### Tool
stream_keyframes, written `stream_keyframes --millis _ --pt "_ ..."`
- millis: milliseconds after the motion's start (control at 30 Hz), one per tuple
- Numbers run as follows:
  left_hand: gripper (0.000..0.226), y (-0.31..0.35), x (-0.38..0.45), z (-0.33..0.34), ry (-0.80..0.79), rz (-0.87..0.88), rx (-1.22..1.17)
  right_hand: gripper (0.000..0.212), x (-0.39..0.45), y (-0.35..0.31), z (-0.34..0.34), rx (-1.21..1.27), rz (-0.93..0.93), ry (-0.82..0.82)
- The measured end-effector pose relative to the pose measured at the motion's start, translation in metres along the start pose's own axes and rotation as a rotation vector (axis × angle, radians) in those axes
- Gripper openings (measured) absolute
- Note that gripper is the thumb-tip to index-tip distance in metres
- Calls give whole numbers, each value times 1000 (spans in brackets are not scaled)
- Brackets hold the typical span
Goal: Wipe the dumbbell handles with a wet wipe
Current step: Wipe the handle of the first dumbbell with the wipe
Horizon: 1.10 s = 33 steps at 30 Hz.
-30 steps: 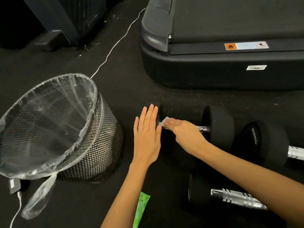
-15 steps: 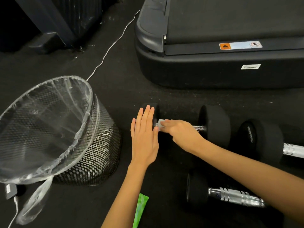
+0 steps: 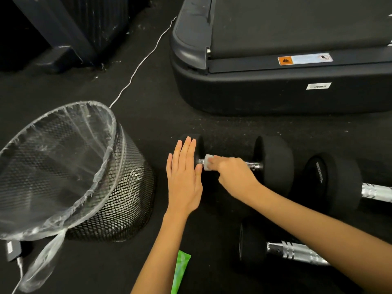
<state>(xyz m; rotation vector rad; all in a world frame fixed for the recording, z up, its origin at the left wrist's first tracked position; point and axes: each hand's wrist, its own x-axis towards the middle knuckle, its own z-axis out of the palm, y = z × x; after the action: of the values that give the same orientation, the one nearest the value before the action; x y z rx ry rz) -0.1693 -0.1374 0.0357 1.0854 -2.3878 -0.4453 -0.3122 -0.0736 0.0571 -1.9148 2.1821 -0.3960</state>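
Covering most of the dumbbell handle [image 3: 253, 165], right hand [image 3: 233, 172] presses wipe [image 3: 207, 162].

A black mesh waste basket [image 3: 118, 200] stands on the dark floor [image 3: 148, 115], off to the outer side of the left hand [image 3: 183, 179] and well apart from it. A clear plastic liner [image 3: 57, 158] is folded over its rim, with a knotted tail hanging down the near side. A thin white cable [image 3: 140, 66] runs across the floor beyond the basket toward the far dark equipment [image 3: 70, 30]. Past both hands sits the black rear end of a treadmill [image 3: 254, 88], bearing an orange warning sticker [image 3: 305, 59] and a small white label [image 3: 318, 86]. A green packet [image 3: 180, 270] lies on the floor just beside the left forearm. A small black adapter [image 3: 12, 250] lies by the basket's near side.
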Motion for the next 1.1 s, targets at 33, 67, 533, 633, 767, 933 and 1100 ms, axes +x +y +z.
stream_keyframes --millis 33,67,533,633,767,933,1100 --pt "54 0 0 0 2 -2 8 43 6 1 -2 32 47 10" --pt "54 0 0 1 7 -5 12 44 13 2 -3 45 84 6" --pt "54 -2 -1 1 8 -6 44 51 28 6 6 136 115 -53" --pt "54 0 -1 0 6 -3 37 52 22 8 9 114 67 -77" --pt "54 0 -2 0 1 -4 43 50 26 7 2 125 56 -116" --pt "54 -3 -2 0 2 9 39 50 7 9 -2 -71 -142 -180" --pt "55 -2 -2 0 10 14 18 38 -10 5 -34 15 -141 -191"
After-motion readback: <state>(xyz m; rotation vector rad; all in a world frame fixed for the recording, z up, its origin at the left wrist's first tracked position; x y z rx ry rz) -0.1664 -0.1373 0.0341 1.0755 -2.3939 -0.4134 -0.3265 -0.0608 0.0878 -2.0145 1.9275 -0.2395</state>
